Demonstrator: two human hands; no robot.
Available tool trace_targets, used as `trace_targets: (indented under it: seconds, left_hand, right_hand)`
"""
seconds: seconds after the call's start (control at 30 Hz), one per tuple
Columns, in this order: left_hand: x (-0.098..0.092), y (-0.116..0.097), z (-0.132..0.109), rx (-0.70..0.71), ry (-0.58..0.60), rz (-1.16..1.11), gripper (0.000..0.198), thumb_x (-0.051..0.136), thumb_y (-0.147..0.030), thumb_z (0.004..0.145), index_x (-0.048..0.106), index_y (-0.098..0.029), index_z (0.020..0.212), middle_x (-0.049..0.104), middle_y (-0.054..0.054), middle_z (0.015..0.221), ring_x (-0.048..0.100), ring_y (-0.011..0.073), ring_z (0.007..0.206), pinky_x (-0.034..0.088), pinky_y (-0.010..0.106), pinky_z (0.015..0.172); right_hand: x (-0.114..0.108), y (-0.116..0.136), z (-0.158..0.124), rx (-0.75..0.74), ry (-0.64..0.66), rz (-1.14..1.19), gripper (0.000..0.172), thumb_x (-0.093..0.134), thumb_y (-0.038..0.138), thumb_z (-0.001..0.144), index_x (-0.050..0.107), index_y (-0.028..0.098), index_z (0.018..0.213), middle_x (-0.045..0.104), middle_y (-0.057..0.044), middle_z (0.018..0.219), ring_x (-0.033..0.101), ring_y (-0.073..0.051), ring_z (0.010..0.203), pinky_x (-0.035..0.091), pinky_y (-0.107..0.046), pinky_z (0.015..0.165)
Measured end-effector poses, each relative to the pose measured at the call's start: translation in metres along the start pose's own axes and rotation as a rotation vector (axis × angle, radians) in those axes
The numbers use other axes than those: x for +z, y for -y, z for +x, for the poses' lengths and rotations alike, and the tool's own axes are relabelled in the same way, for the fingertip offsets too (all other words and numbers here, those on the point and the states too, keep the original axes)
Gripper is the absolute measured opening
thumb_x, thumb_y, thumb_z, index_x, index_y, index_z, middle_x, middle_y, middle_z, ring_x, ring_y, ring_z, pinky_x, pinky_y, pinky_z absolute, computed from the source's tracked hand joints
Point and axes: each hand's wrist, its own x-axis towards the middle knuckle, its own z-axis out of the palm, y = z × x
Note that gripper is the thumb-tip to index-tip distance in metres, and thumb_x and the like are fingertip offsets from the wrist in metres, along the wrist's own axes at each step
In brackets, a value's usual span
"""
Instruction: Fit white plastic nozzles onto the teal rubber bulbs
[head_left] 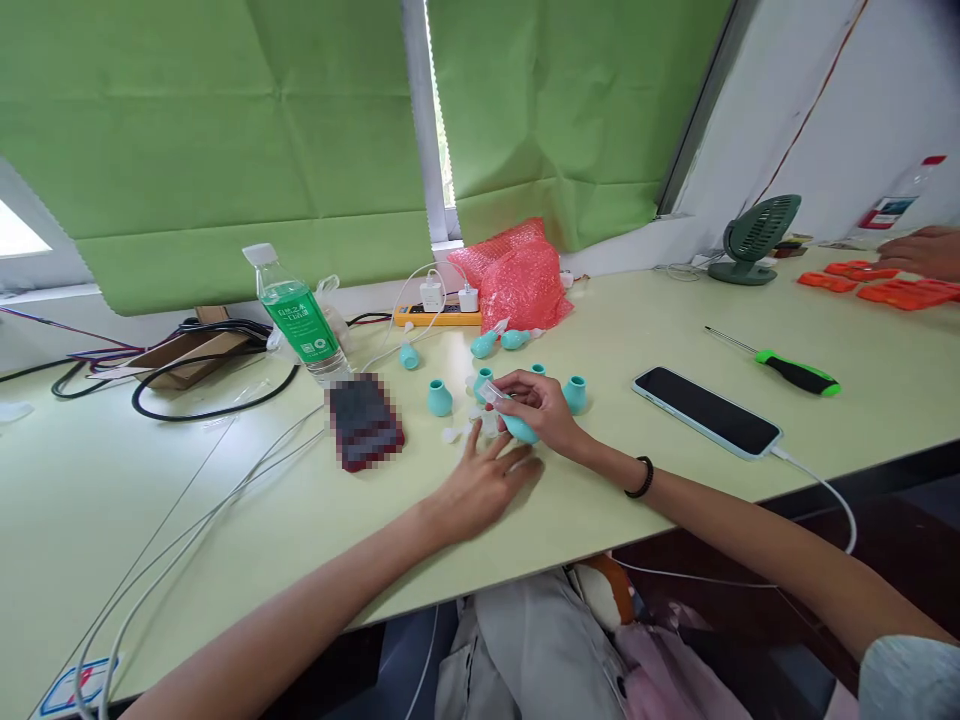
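My right hand [541, 408] is closed around a teal rubber bulb with a clear plastic tip [511, 417], held just above the pale green table [675, 480]. My left hand [484, 483] lies on the table with its fingers stretched out toward small clear tips [459, 433] beside the bulb. Several more teal bulbs stand or lie around: one [439, 398] to the left, one [575, 393] to the right, one [409, 356] further back, and two with tips [501, 341] near the red bag.
A water bottle [298, 315], a blurred dark object [364, 421], a red bubble-wrap bag [517, 277], a power strip [439, 312] with chargers, cables [202, 400], a phone [705, 410] on a cable, a screwdriver [780, 365], a small fan [754, 240]. Another person's hand [922, 250] rests by orange parts [877, 285].
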Motion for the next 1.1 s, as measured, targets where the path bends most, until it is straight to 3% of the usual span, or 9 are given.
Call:
trace_targets:
  seconds: [0.23, 0.4, 0.53, 0.63, 0.8, 1.1]
  left_hand:
    - [0.013, 0.036, -0.002, -0.193, -0.142, 0.194, 0.029, 0.043, -0.014, 0.078, 0.05, -0.019, 0.106, 0.046, 0.01, 0.115, 0.038, 0.0283, 0.105, 0.032, 0.046, 0.086]
    - [0.008, 0.045, -0.003, -0.232, -0.263, 0.044, 0.023, 0.044, -0.013, 0.076, 0.053, -0.018, 0.096, 0.052, 0.009, 0.105, 0.042, 0.0247, 0.098, 0.039, 0.04, 0.078]
    - [-0.002, 0.038, -0.004, -0.258, -0.527, -0.182, 0.008, 0.047, -0.016, 0.074, 0.052, -0.015, 0.081, 0.056, 0.005, 0.079, 0.049, 0.0164, 0.077, 0.043, 0.03, 0.066]
    - [-0.007, 0.033, -0.005, -0.279, -0.717, -0.214, 0.013, 0.052, -0.02, 0.073, 0.051, -0.015, 0.085, 0.055, 0.003, 0.073, 0.048, 0.0141, 0.069, 0.042, 0.027, 0.061]
    - [-0.008, 0.039, -0.004, -0.268, -0.668, -0.089, 0.023, 0.051, -0.022, 0.076, 0.055, -0.021, 0.098, 0.055, 0.006, 0.081, 0.046, 0.0156, 0.075, 0.042, 0.027, 0.06]
    - [-0.01, 0.046, -0.005, -0.079, -0.656, 0.263, 0.021, 0.052, -0.016, 0.075, 0.055, -0.019, 0.095, 0.057, 0.008, 0.099, 0.046, 0.0224, 0.091, 0.04, 0.039, 0.072]
  right_hand:
    - [-0.004, 0.002, 0.002, -0.045, -0.036, -0.023, 0.024, 0.061, 0.032, 0.065, 0.055, 0.014, 0.08, 0.06, -0.003, 0.072, 0.055, -0.01, 0.052, 0.047, -0.025, 0.055]
    - [-0.002, -0.005, 0.002, -0.043, 0.02, -0.056, 0.022, 0.06, 0.028, 0.066, 0.055, 0.014, 0.083, 0.059, -0.003, 0.075, 0.056, -0.01, 0.055, 0.047, -0.026, 0.06]
    - [0.002, -0.007, 0.0, -0.019, 0.041, -0.071, 0.021, 0.062, 0.022, 0.062, 0.056, 0.014, 0.081, 0.058, -0.002, 0.074, 0.055, -0.01, 0.055, 0.047, -0.026, 0.058]
    - [0.002, -0.006, -0.001, 0.03, 0.097, 0.004, 0.017, 0.062, 0.02, 0.06, 0.057, 0.013, 0.074, 0.057, -0.001, 0.067, 0.053, -0.01, 0.05, 0.046, -0.025, 0.05]
    - [0.001, -0.006, -0.001, 0.166, 0.182, 0.214, 0.011, 0.06, 0.022, 0.061, 0.056, 0.014, 0.068, 0.058, 0.0, 0.061, 0.055, -0.013, 0.046, 0.046, -0.027, 0.044]
    - [0.001, -0.008, 0.001, 0.297, 0.132, 0.25, 0.018, 0.059, 0.029, 0.063, 0.054, 0.014, 0.072, 0.06, -0.001, 0.058, 0.054, -0.013, 0.04, 0.043, -0.026, 0.04]
